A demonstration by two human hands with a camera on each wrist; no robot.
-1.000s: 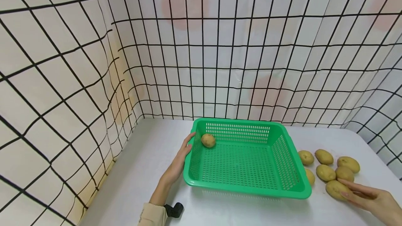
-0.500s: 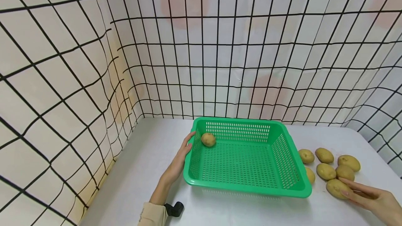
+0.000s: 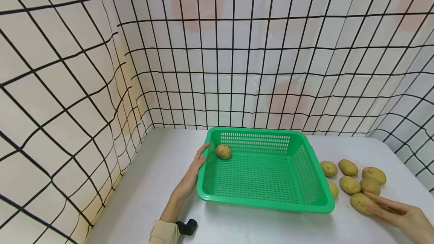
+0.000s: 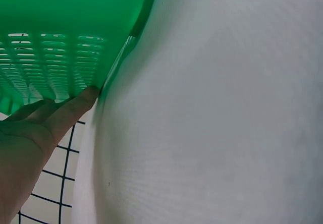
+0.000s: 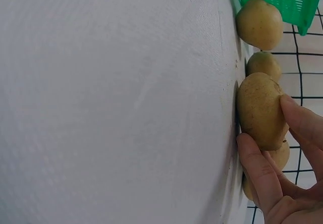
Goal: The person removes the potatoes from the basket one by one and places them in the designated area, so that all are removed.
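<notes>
The nearest potato is an oval tuber with pale yellow-brown, faintly speckled skin. It lies on the white table at the near end of a loose cluster of potatoes, to the right of the green basket.

The right hand reaches in from the lower right, low over the table. Its grip is closing on this potato: in the right wrist view the thumb lies along one side and a fingertip lies on the other, both touching the skin. The potato rests on the table.

The left hand lies flat beside the left wall of the basket, forearm extended from the lower edge of the head view. Its fingers are straight, and the fingertips touch the perforated wall near the rim. This hand holds nothing.

One single potato lies inside the basket at its far left corner.
</notes>
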